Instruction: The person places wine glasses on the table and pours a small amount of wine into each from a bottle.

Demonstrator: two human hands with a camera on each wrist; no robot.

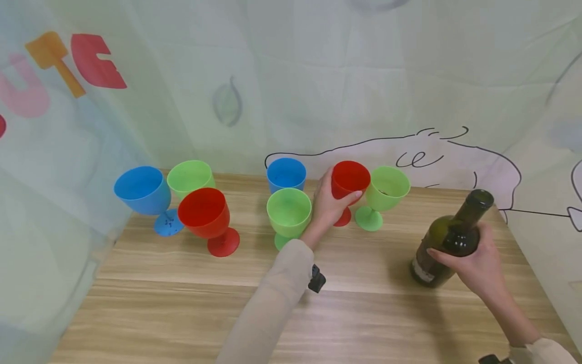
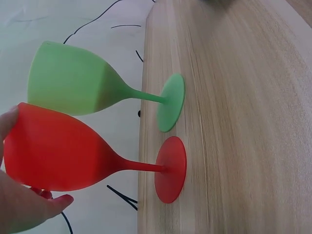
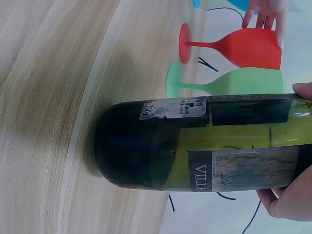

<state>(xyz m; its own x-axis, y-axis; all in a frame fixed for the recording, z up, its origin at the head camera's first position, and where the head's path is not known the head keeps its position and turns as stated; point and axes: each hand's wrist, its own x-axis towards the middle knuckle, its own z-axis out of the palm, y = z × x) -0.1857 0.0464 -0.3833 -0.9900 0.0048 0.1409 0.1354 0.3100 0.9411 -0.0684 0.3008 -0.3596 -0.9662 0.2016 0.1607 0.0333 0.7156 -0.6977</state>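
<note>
My left hand [image 1: 326, 203] holds a red plastic goblet [image 1: 349, 178] by its bowl, thumb on the near side. The goblet stands upright, its round foot at the tabletop in the left wrist view. Just right of it is a light green goblet [image 1: 386, 189], with small dark specks inside the bowl. On the right, my right hand [image 1: 483, 265] grips a dark green glass wine bottle [image 1: 447, 240] around its body, the neck up and leaning right in the head view. The right wrist view shows the bottle's labels [image 3: 253, 168] and dark liquid in its lower part.
Left of my left hand stand a blue goblet [image 1: 286, 174] and a green goblet [image 1: 289, 212]. Farther left are another blue goblet [image 1: 145, 192], a green one [image 1: 191, 177] and a red one [image 1: 204, 215]. A printed cloth [image 1: 295, 91] hangs behind the wooden table [image 1: 191, 308].
</note>
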